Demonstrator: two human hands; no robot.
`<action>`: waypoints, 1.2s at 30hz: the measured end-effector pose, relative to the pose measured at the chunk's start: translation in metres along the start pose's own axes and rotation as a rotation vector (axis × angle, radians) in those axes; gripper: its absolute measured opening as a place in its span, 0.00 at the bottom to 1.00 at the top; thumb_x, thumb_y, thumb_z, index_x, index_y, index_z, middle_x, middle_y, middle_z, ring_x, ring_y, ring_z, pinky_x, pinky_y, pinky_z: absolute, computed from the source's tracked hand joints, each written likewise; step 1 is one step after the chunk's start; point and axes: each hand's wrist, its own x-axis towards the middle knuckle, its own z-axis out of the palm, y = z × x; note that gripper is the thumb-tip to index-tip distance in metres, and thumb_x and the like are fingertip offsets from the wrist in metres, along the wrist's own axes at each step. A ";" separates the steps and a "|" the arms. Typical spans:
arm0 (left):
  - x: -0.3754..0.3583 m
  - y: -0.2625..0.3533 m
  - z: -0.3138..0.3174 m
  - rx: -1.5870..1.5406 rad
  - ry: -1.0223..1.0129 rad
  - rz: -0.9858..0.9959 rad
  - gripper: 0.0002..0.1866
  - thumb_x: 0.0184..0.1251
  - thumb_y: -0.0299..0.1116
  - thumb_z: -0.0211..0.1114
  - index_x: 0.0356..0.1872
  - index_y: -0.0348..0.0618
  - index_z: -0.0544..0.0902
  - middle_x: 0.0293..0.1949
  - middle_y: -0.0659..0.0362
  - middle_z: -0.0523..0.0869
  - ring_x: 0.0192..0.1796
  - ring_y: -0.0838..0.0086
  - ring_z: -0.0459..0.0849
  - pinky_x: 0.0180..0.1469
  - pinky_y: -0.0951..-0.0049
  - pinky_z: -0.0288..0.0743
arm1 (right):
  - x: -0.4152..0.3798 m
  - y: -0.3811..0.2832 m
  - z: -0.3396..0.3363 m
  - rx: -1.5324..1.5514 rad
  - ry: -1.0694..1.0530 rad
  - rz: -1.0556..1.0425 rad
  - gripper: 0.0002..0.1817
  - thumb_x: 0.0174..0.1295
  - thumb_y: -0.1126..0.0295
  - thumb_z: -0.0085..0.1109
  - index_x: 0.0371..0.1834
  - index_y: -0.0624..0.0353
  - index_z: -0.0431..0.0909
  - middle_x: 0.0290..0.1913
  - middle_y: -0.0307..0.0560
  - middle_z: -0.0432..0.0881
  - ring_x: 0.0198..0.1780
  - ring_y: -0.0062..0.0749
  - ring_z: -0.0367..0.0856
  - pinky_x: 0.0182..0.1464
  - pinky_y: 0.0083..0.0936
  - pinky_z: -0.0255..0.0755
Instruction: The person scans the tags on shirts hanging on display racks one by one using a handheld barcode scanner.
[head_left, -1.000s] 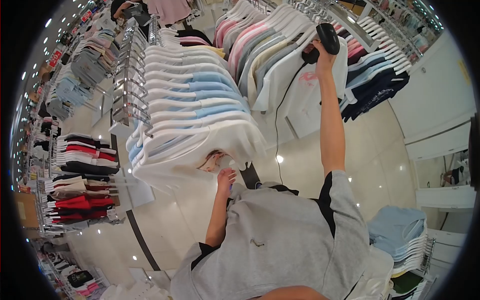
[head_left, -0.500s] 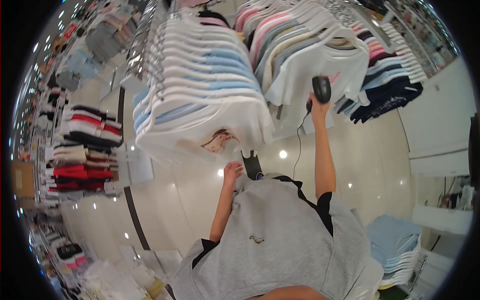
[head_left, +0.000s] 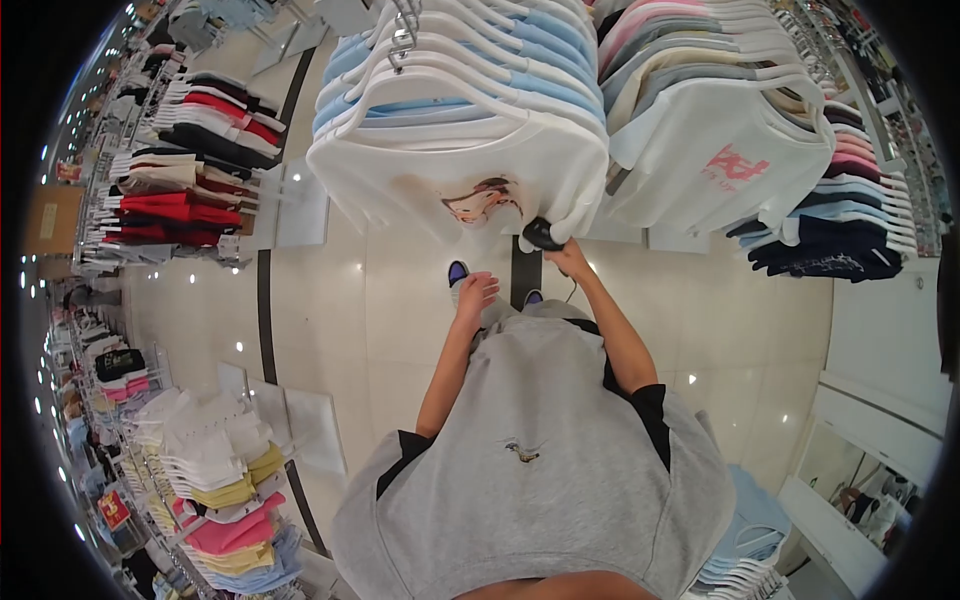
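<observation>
head | black scanner [head_left: 541,236] in right hand [head_left: 570,259] | left hand [head_left: 480,290] near, apart

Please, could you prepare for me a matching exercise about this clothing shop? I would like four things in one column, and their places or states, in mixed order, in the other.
Things:
1. left hand
2. black handheld device
3. white shirt with the pink print
4. white shirt with the brownish print

Places or states:
A. hanging in front of light blue garments
B. gripped by the right hand
C. hanging just left of the navy garments in the picture
D. holding nothing

Right pairs: 1-D; 2-B; 3-C; 4-A
</observation>
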 end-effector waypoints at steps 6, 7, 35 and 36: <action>0.011 0.011 0.003 0.110 -0.049 0.047 0.13 0.68 0.37 0.56 0.51 0.46 0.76 0.46 0.59 0.84 0.47 0.71 0.83 0.48 0.70 0.74 | 0.002 0.018 0.014 -0.125 0.064 -0.280 0.23 0.41 0.75 0.68 0.46 0.65 0.79 0.40 0.54 0.85 0.44 0.43 0.84 0.49 0.34 0.76; 0.012 0.010 0.005 0.142 -0.033 0.064 0.14 0.68 0.37 0.57 0.51 0.45 0.76 0.46 0.59 0.84 0.47 0.72 0.83 0.48 0.70 0.74 | -0.001 0.021 0.011 -0.156 0.038 -0.300 0.26 0.40 0.74 0.69 0.48 0.62 0.79 0.42 0.55 0.85 0.48 0.47 0.84 0.52 0.35 0.75; 0.030 -0.005 0.079 0.243 -0.445 0.019 0.10 0.73 0.33 0.59 0.47 0.39 0.81 0.42 0.58 0.85 0.46 0.73 0.83 0.49 0.68 0.77 | -0.140 -0.093 -0.031 -0.480 0.564 -0.233 0.23 0.48 0.69 0.67 0.49 0.63 0.77 0.49 0.59 0.81 0.51 0.59 0.78 0.49 0.42 0.74; 0.020 0.002 0.083 0.236 -0.441 0.044 0.11 0.72 0.37 0.61 0.45 0.39 0.82 0.41 0.59 0.85 0.46 0.72 0.83 0.48 0.68 0.77 | -0.143 -0.088 -0.033 -0.479 0.547 -0.232 0.23 0.48 0.69 0.67 0.49 0.63 0.77 0.49 0.59 0.81 0.51 0.59 0.78 0.49 0.42 0.74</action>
